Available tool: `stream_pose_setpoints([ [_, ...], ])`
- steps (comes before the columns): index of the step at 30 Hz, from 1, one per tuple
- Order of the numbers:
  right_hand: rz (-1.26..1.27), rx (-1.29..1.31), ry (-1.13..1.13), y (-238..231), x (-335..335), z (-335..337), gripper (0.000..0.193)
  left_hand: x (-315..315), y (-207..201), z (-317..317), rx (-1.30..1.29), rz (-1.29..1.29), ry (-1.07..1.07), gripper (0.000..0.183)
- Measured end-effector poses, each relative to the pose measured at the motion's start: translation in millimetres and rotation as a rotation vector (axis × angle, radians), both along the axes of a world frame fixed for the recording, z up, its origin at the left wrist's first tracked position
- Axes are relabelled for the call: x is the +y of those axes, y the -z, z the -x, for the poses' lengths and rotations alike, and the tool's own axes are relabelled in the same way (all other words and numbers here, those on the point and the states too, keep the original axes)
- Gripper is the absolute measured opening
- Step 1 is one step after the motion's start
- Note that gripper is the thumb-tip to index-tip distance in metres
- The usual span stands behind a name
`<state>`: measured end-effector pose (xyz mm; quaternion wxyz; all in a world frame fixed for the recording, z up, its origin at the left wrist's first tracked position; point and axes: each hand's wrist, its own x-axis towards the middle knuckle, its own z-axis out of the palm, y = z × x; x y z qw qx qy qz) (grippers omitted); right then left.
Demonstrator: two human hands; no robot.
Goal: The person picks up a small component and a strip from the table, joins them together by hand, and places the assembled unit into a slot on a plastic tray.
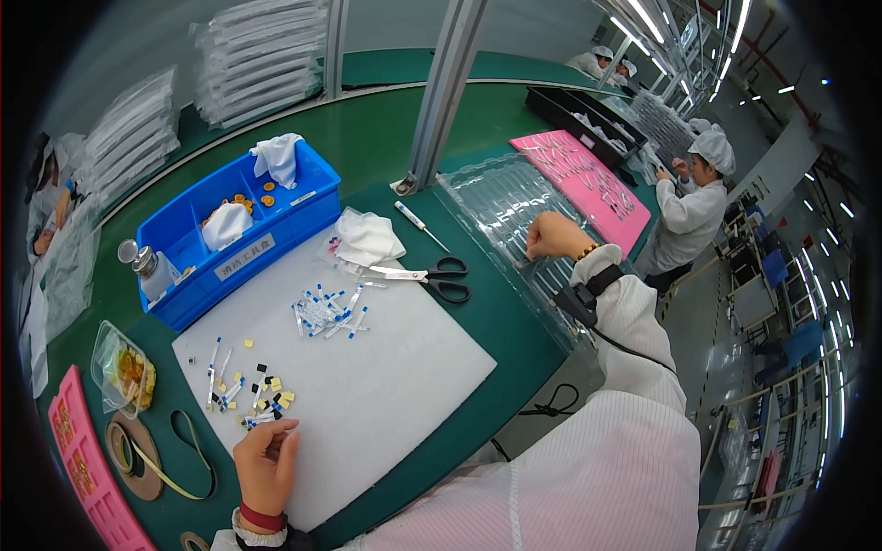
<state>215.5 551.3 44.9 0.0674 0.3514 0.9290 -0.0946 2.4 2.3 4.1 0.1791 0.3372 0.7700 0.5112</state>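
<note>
My left hand (265, 466) rests at the near left of the white foam sheet (404, 395), fingers curled in and closed; whatever they hold is hidden. Just beyond it lie small strips with blue ends (215, 372) and yellow and black square pads (277, 386). My right hand (555, 236) is stretched out over a clear ribbed plastic tray (487, 188). Its fingers are closed and point down at the tray, and anything in them is too small to make out. A larger pile of blue-ended strips (326, 310) sits mid-sheet.
Scissors (447, 279) and a screwdriver (411, 216) lie beside a white cloth (367, 237). A blue divided bin (241, 262) stands at the back left. Tape rolls (138, 459), a clear tub (124, 367) and pink trays flank the sheet. A metal post (446, 101) rises behind; a co-worker (694, 207) stands right.
</note>
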Motion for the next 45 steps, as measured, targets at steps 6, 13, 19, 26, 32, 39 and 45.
stream_pose_setpoints([
  [6, 0.041, 0.078, -0.024, -5.7, 5.7, -4.0, 0.016, 1.9, 1.0, -0.1, -0.019, 0.013, 0.002, 0.014],
  [13, 0.191, 0.288, -0.007, -15.2, -12.4, 6.3, 0.020, 0.0, 2.1, 2.4, -0.036, -0.002, 0.006, 0.014],
  [19, 1.009, 0.691, -0.367, -83.7, -179.6, 47.1, 0.021, -2.2, 1.6, 3.6, -0.053, -0.007, -0.041, 0.016],
  [26, 1.877, 0.756, -1.382, -148.6, -313.6, 83.3, 0.046, -13.7, -1.5, 5.9, -0.012, 0.051, -0.016, 0.017],
  [32, 1.990, 0.745, -1.567, -173.0, -350.4, 92.7, 0.047, -7.6, 2.6, 4.2, 0.031, -0.008, 0.041, 0.017],
  [39, 2.014, 0.719, -1.706, -172.4, -368.2, 105.0, 0.030, -11.0, 9.4, 6.2, 0.061, -0.036, 0.055, 0.017],
  [45, 2.077, 0.693, -1.710, -165.3, -374.9, 113.9, 0.026, -9.1, 7.3, 5.3, 0.106, -0.086, 0.046, 0.014],
])
